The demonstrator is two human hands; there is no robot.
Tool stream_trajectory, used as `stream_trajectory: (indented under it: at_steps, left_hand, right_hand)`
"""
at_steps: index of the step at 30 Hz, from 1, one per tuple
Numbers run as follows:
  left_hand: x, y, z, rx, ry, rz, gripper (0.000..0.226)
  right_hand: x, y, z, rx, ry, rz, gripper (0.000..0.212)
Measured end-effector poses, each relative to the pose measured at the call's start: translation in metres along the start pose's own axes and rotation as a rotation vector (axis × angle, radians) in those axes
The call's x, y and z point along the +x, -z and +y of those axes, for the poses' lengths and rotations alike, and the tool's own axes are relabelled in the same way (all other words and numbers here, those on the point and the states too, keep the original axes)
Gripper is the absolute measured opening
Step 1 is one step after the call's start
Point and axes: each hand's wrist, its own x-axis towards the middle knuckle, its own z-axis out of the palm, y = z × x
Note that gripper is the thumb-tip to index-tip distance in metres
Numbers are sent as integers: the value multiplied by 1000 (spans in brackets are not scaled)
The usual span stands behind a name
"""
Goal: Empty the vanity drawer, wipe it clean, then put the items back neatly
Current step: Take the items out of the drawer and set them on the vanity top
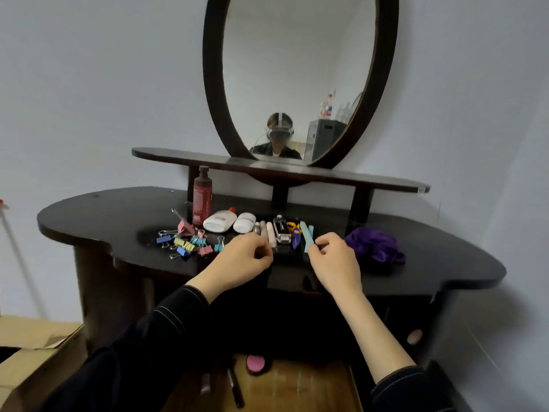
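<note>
The vanity drawer [297, 388] is pulled out at the bottom of the view, its wooden floor showing. A pink round compact [255, 364], a dark pencil [236, 391] and a small grey item [205, 383] lie in it. On the black vanity top [104, 212] sit coloured binder clips [187, 242], two white bottles [221, 221], pink sticks [271, 233], a clear bottle [282, 230], scissors [294, 230] and a teal file [306, 237]. My left hand [246, 260] is curled by the pink sticks' near end. My right hand [334, 257] pinches at the teal file's near end.
A dark red pump bottle [202, 197] stands behind the clips. A purple cloth [374, 243] is bunched right of my right hand. An oval mirror [297, 75] rises over a narrow shelf [386, 181]. Cardboard boxes [35, 352] stand at the lower left, a pink knob [415, 336] at the lower right.
</note>
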Motion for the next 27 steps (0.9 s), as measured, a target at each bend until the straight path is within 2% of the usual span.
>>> stream_trajectory:
  at_steps: [2,4,7,9,10,12,15,18,20,23,27]
  left_hand:
    - [-21,-4,5,198,-85,37,7]
    - [-50,-8,7,259,-141,158,9]
    - [-102,-14,5,116,-229,331,12]
    - [-135,-23,-5,22,-222,437,13]
    - [-150,-29,-13,-40,-174,447,16]
    - [-174,-46,-35,-170,13,365,24]
    - [-193,-79,-76,-246,391,61,25]
    - [-198,-110,-109,-328,685,-187,19]
    - [-198,-126,-121,-373,807,-210,16]
    - [-197,-142,-131,-499,955,-157,16]
    - [-189,-146,-138,-652,1060,-58,11]
  right_hand:
    - [-32,1,7,-16,134,90,8]
    - [-67,1,15,-5,299,187,6]
    - [-112,-3,25,137,414,340,10]
    - [-138,-13,33,192,433,364,11]
    - [-150,-20,36,189,438,325,11]
    - [-167,-42,47,125,428,158,10]
    - [-179,-84,68,14,315,-171,10]
    - [-178,-129,89,-39,149,-368,14]
    - [-175,-154,96,-56,50,-463,13]
    - [-170,-190,101,-115,-25,-548,11]
    - [-168,-236,93,-238,-23,-619,17]
